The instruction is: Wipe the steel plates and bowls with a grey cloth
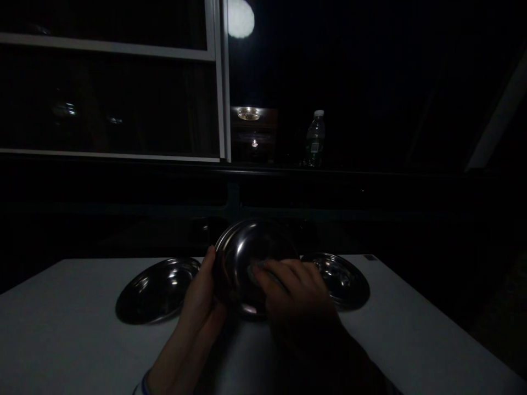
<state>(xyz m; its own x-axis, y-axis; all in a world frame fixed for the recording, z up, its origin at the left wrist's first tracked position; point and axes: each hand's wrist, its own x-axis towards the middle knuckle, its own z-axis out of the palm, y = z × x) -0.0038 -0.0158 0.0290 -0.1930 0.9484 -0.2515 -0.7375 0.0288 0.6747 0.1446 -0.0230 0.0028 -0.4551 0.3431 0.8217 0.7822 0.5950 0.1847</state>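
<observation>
A shiny metal bowl (242,258) is held up above the middle of the table, tilted with its rounded outer side toward me. My left hand (206,304) grips it by its left edge, thumb up along the rim. Against the bowl's surface presses my right hand (292,285), its fingers bent together. A small greyish bit shows at its fingertips, too dark to name. To the left lies a wide metal dish (154,291). Another metal dish (349,282), with something glinting inside, sits to the right, partly hidden behind my right hand.
The white table (66,323) spans the foreground, with a small dark patch (369,257) at its far right corner. Beyond it, a plastic bottle (315,140) stands on the sill by a window frame (224,82). The room is very dim.
</observation>
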